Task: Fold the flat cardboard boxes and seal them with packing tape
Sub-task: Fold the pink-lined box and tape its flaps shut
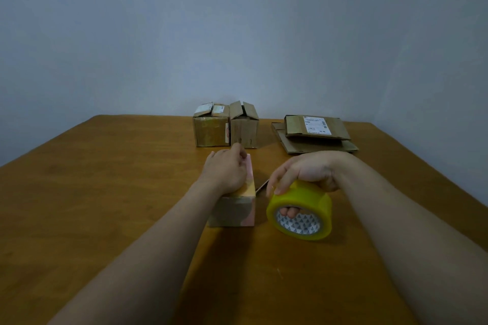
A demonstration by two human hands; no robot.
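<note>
A small folded box (235, 210) with a pink side stands on the wooden table (105, 192) in front of me. My left hand (225, 170) lies on its top, fingers curled over the far right edge. Right of the box, my right hand (303, 171) grips a yellow roll of packing tape (301, 210), with fingers through the core and thumb on the outside. The roll stands on its edge, just above or on the table. At the back stand two folded boxes, one taped (211, 125) and one with loose top flaps (244, 125).
A stack of flat cardboard boxes (314, 133), the top one bearing a white label, lies at the back right. A thin dark flap or strip (262, 185) shows between the small box and the tape roll. A grey wall runs behind the table.
</note>
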